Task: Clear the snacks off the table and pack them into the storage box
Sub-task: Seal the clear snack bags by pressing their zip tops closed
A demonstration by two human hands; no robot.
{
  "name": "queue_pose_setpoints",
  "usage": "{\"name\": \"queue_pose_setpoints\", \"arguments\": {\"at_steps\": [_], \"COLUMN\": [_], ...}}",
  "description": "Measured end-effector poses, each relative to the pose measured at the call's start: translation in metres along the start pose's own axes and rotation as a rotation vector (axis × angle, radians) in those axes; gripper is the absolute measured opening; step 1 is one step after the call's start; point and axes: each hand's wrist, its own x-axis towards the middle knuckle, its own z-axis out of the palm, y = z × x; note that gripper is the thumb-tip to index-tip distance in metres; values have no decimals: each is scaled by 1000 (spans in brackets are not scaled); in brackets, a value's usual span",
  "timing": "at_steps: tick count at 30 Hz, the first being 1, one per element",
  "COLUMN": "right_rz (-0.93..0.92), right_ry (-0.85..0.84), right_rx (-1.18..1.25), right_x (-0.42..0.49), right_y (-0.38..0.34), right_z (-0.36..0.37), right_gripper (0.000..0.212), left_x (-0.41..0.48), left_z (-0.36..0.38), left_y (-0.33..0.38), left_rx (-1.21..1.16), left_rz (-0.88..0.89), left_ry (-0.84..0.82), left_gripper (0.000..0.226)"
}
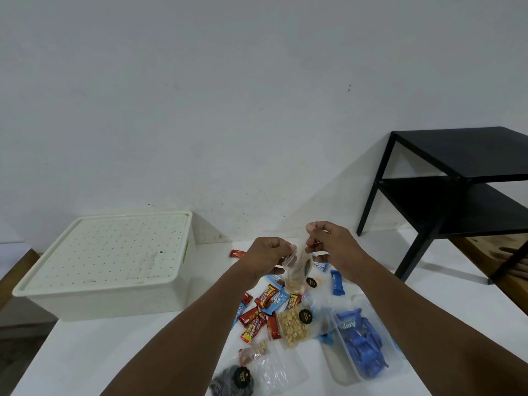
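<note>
Both hands are raised above the white table (85, 352), pinching the top of a small clear pouch (295, 270) between them. The left hand (268, 257) grips the pouch's left upper edge with thumb and fingers pressed together on the plastic; the right hand (333, 244), at about two o'clock from the left, pinches the upper right corner the same way. The pouch hangs down from the fingers, see-through, its lower part filled with pale pinkish-tan pieces and a dark round sticker on its side.

Directly under the pouch, at six o'clock, lies the scatter of snacks. Red and yellow bar wrappers (258, 318) sit in a loose heap mixed with light blue packets (275, 302). At four o'clock from that heap is a clear bag of yellowish nuts (294, 327) bearing a black round label. A dark blue wrapped bar (337, 282) lies near the right wrist. At the lower right, a clear tub (360, 347) holds bright blue packets. Toward six o'clock at the frame's bottom, a clear bag of dark pieces (231, 380) lies beside an emptier-looking clear bag. One red wrapper (237, 254) lies apart at nine o'clock from the left hand.

The cream storage box (108, 267) stands on the table at nine o'clock from the hands, well apart from the snacks, its dotted lid (114, 247) on. A black shelf table (457, 190) stands at three o'clock.
</note>
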Motion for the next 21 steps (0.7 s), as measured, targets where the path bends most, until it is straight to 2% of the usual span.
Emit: {"name": "queue_pose_setpoints", "arguments": {"at_steps": [10,15,21], "right_rz": [-27,-44,-79], "right_ry": [-7,47,130], "right_rx": [92,77,45], "right_x": [0,2,3], "right_y": [5,5,2], "right_z": [3,4,3], "right_gripper": [25,26,25], "left_x": [1,0,-1], "left_z": [5,10,8], "left_y": [-3,0,-1], "left_rx": [2,100,153], "left_rz": [37,79,73], "left_ry": [36,25,22], "left_gripper": [20,26,14]}}
